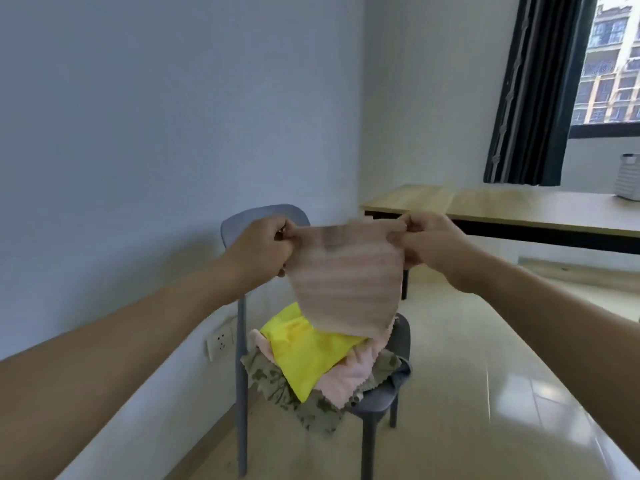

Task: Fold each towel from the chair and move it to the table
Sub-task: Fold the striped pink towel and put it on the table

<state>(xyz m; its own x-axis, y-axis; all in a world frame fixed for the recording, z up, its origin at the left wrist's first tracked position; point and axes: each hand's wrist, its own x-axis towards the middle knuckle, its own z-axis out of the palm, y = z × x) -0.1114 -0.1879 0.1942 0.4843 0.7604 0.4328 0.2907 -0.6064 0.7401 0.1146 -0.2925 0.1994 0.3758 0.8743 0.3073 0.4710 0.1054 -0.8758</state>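
Two hands hold a pink striped towel (346,282) up in the air above the grey chair (377,400), the left hand (265,249) pinching its upper corner at nine o'clock and the right hand (431,245) pinching the opposite corner at three o'clock, so the cloth hangs spread between them; it is blurred. On the chair seat, at six o'clock from the held towel, lies a heap: a yellow towel (308,355) on top, a pale pink towel (349,375) under it, and an olive patterned towel (277,386) spilling over the seat's front edge. The wooden surface (540,211) stands at two o'clock from the chair, beside a window with a dark curtain (533,91), and carries a white box (628,176) at its far end. A wall socket (220,341) sits low at nine o'clock from the seat.
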